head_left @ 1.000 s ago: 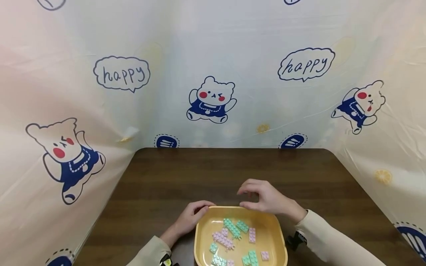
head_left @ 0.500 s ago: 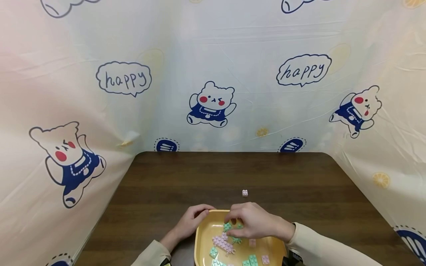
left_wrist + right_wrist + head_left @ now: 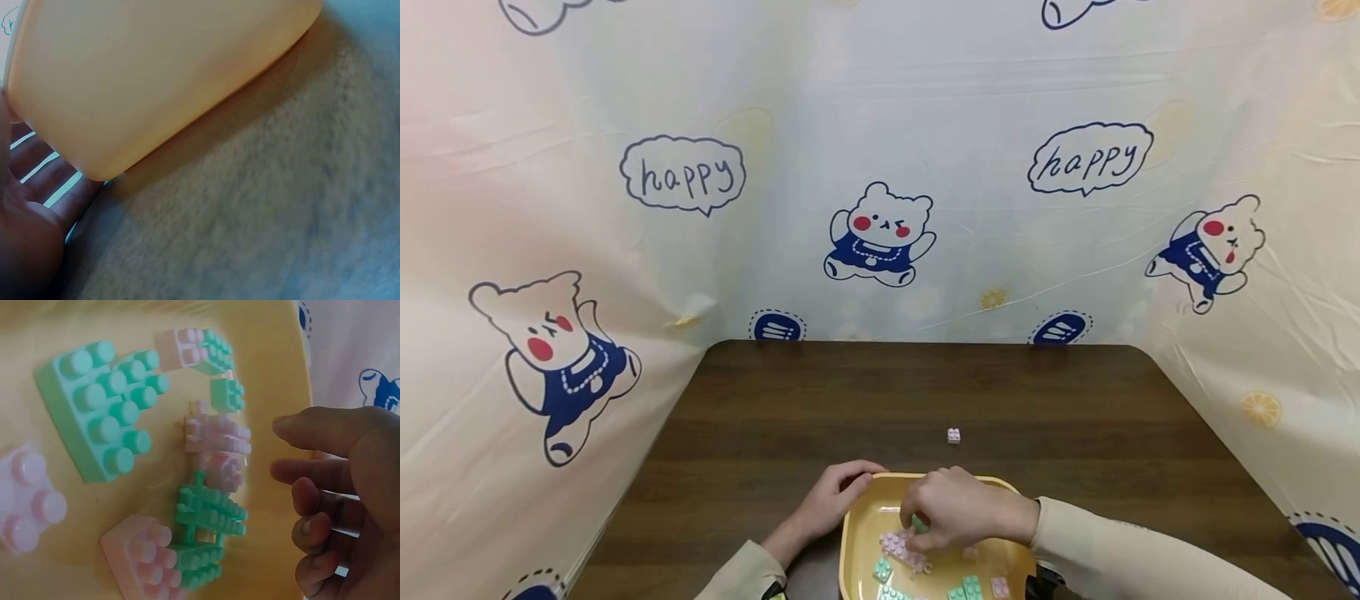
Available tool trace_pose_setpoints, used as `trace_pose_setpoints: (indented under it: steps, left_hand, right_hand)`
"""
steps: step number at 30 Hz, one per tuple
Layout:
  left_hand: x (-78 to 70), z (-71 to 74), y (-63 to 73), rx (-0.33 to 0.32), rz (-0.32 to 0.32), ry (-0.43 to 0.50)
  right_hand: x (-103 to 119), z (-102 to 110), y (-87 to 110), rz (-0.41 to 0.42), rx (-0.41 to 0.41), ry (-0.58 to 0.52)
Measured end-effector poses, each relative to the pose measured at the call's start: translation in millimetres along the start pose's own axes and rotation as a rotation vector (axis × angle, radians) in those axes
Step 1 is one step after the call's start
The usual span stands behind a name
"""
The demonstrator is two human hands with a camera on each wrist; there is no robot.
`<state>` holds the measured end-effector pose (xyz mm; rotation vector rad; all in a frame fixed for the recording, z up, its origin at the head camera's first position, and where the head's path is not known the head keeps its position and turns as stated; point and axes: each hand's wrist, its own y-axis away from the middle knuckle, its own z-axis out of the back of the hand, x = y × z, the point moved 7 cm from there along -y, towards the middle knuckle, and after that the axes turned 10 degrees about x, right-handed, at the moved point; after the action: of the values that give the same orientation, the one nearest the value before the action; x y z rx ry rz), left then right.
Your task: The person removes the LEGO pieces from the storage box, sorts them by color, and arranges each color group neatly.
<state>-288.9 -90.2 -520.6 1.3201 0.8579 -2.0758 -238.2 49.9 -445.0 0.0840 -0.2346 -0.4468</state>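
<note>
A yellow tray point(image 3: 844, 554) holds several pink and green toy building bricks. My left hand point(image 3: 829, 502) holds its far left corner, thumb by the rim and fingers along the outside wall point(image 3: 156, 75). My right hand point(image 3: 962, 507) reaches down inside the tray, over a green brick point(image 3: 919, 524) and beside a long pink brick point(image 3: 897, 546). In the right wrist view, its thumb and fingers are apart and loosely bent, with nothing visible between them, near a long green brick point(image 3: 212, 509). From above, the right hand hides some bricks.
One small pink brick point(image 3: 953, 436) stands on the dark wooden table point(image 3: 820, 400) beyond the tray. Joined green bricks point(image 3: 966, 588) and a pink brick point(image 3: 1000, 587) lie at the tray's near right. A printed curtain point(image 3: 970, 150) surrounds the table.
My right hand has moved from beyond the far rim into the tray, then slightly left. A small pink brick now shows on the table where that hand was. The left hand stays put.
</note>
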Motion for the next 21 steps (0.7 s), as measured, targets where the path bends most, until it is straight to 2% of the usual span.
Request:
trace_pose_setpoints:
  steps: [12, 21]
  left_hand:
    - [5.0, 0.5, 0.9, 0.008, 0.007, 0.014]
    - [2.2, 1.1, -0.6, 0.004, 0.001, -0.001]
  right_hand:
    - [0, -13, -12.9, -0.033, 0.033, 0.062]
    - [2, -20, -17.4, -0.037, 0.029, 0.123]
